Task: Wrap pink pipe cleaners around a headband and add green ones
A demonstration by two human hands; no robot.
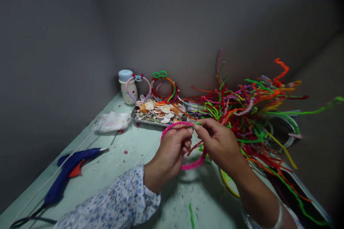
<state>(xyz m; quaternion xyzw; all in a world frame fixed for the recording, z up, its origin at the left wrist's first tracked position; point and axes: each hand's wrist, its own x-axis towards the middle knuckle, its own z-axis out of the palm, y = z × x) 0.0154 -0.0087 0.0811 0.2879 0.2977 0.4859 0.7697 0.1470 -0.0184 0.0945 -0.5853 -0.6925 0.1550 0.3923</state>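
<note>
My left hand (173, 150) is closed on a bright pink fuzzy headband (193, 165), a ring of pipe cleaner held above the table. Finger and thumb of my right hand (219, 143) pinch together at the top of the ring, beside the left fingertips. A short bit of green pipe cleaner (198, 124) shows between the fingertips there. Part of the pink ring is hidden behind both hands. Under the ring, on the table, lie red and green pipe cleaner pieces (201, 146).
A blue hot glue gun (68, 175) lies at left with its cord. Behind are a metal tray (150, 123) of shells, finished headbands (138, 78), a lidded bottle (129, 87) and a plastic packet (114, 121). At right spreads a large heap of coloured pipe cleaners (242, 111).
</note>
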